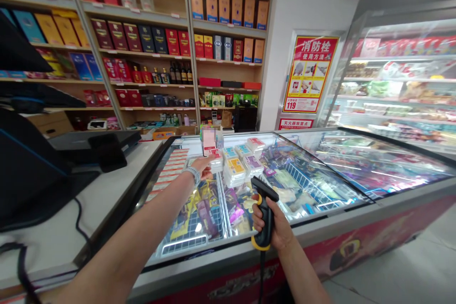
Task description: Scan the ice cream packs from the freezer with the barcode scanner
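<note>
My right hand (269, 221) is wrapped around the grip of a black and yellow barcode scanner (264, 218), whose cable hangs down in front of the freezer. The scanner's head points up and left, above the glass. My left hand (202, 168), with a pale wristband, reaches forward to a red and white pack (215, 164) on the freezer top. Its index finger stretches onto the pack and the lower fingers are partly hidden. Beside it stand yellow-labelled packs (235, 171), purple-labelled packs (253, 165) and blue-labelled packs (243, 150). An upright pink and white card (209, 140) is just behind my fingertips.
A glass-topped chest freezer (306, 221) with wire baskets of bagged goods spans the front. At left, a counter (117, 185) carries dark checkout equipment (32, 166). Shelves (142, 50) of boxes and bottles line the back. A lit display fridge (402, 80) stands at right.
</note>
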### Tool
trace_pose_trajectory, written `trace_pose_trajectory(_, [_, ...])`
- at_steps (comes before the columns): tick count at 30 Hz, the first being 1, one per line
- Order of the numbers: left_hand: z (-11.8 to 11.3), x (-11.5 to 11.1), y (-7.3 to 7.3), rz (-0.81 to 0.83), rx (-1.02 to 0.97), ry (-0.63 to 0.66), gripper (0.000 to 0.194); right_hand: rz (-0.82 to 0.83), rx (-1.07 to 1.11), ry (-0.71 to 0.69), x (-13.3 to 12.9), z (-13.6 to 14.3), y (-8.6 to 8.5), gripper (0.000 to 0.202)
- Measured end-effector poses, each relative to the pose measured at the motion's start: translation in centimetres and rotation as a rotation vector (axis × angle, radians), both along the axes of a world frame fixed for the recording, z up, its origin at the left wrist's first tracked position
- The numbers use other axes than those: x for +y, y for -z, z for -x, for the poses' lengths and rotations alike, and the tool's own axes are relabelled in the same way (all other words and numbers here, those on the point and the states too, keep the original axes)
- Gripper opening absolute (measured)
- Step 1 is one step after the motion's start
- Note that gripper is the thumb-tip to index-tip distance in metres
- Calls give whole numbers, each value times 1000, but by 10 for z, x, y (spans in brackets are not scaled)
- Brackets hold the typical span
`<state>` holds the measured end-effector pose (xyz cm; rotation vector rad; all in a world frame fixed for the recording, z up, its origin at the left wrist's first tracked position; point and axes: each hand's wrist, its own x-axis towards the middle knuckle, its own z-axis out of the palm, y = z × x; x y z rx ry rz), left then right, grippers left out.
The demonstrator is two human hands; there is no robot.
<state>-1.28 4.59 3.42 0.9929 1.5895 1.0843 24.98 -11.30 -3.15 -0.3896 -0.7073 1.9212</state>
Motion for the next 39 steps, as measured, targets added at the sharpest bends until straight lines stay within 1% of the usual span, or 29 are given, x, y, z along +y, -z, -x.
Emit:
trace_pose_trajectory(2, [3,-3,-3,52,-27,-30,35,-8,-7,-1,-1,0,0,33])
trace_pose_trajectory(4, [7,-7,-5,61,-67,-47,29,-14,-17,2,-1,0,-1,33])
trace_pose_trajectory(6, [13,-14,-7,31,-114,-49,30,-22,-29,9,-2,0,-1,32])
trace_pose_trajectory(9, [26,-29,-6,-45,-178,-38,37,-42,-50,16,-2,0,-1,30])
trace_pose_trajectory(13, [45,-57,5,-147,-217,-18,41,-63,-93,26,-5,2,-2,31])
trace_pose_trajectory(16, [56,-76,16,-200,-211,20,44,-51,-176,71,-14,5,-9,31])
trace_pose_trajectory(18, [62,-83,22,-236,-190,32,45,-67,-295,117,-21,8,-20,32])
trace_pose_trajectory(21, [68,-87,25,-310,-134,-7,43,-150,-546,173,-28,13,-46,36])
trace_pose_trajectory(23, [71,-85,24,-367,-95,-39,41,-266,-743,211,-26,18,-66,35])
trace_pose_trajectory(25, [72,-84,22,-427,-61,-63,40,-420,-939,278,-20,25,-84,31])
trace_pose_trajectory(27, [72,-83,20,-487,-30,-85,39,-561,-1089,378,-11,36,-95,27])
trace_pose_trajectory(28, [73,-83,19,-515,-14,-98,38,-614,-1138,425,-7,42,-98,25])
trace_pose_trajectory(30, [73,-84,19,-560,18,-125,36,-678,-1186,477,1,55,-97,24])
trace_pose_trajectory(34, [74,-85,21,-616,73,-155,32,-722,-1242,469,7,76,-86,24])
trace_pose_trajectory(36, [75,-85,23,-632,93,-168,31,-734,-1286,459,6,80,-82,23])
trace_pose_trajectory(39, [77,-84,24,-633,109,-199,29,-748,-1313,442,3,82,-81,22])
